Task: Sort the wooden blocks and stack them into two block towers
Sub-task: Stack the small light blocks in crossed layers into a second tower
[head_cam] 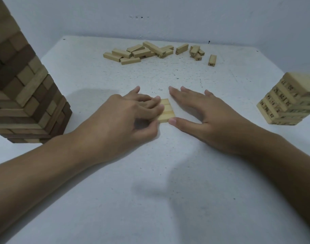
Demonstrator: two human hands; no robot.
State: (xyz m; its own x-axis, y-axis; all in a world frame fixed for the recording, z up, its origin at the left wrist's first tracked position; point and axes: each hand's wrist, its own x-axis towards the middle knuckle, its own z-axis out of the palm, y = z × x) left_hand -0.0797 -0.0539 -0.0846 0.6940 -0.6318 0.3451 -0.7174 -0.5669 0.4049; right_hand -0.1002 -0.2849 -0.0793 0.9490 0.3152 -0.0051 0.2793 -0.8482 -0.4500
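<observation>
Head view of a white desk (168, 191) against a pale wall (168, 14). At centre lies a row of three pale wooden blocks (166, 111), flat and side by side, their long edges touching. The left hand (131, 118) grips the row from the left: its bent fingertips press the left side and the thumb sits at the near-left corner. The right hand (209, 117) lies just right of the row, spread wide with straight fingers; only its thumb tip touches the near-right corner. At far left stands a tall tower of mixed light and dark brown wooden blocks (27, 95). At the right edge stands a short tower of pale numbered blocks (291, 101). On the far side lies a loose heap of pale numbered blocks (143, 51), with a single pale block (212, 60) apart to its right.
</observation>
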